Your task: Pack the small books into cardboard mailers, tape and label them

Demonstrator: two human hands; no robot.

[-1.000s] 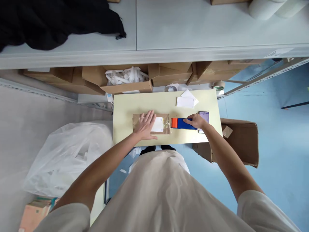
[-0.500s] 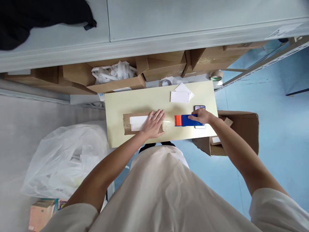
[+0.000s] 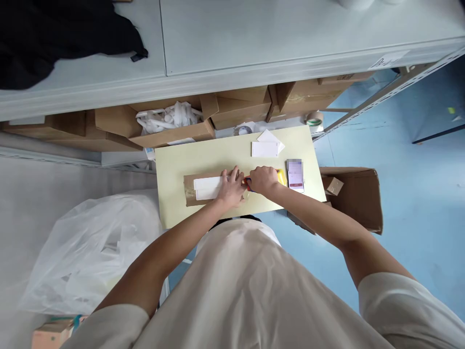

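A long brown cardboard box (image 3: 189,192) with a white label (image 3: 207,188) on top lies on a small cream table (image 3: 170,167). My left hand (image 3: 231,190) is laid over the box's right end, fingers spread and holding nothing. Close beside it, my right hand (image 3: 263,180) is wrapped round a tape dispenser (image 3: 281,177) at that same end of the box. The hand covers most of the dispenser; a yellow part shows behind the wrist, and a bit of orange and blue in front of the fingers.
A phone (image 3: 295,175) and white cards (image 3: 264,149) lie on the table. Behind are a grey shelf (image 3: 254,43), an open carton of white items (image 3: 170,134) and tape rolls (image 3: 314,118). An open carton (image 3: 363,198) stands right, a plastic bag (image 3: 98,247) left.
My right hand has moved left with the tape dispenser, from over the phone to the box's right end. The phone is now uncovered. My left hand stays on the box.
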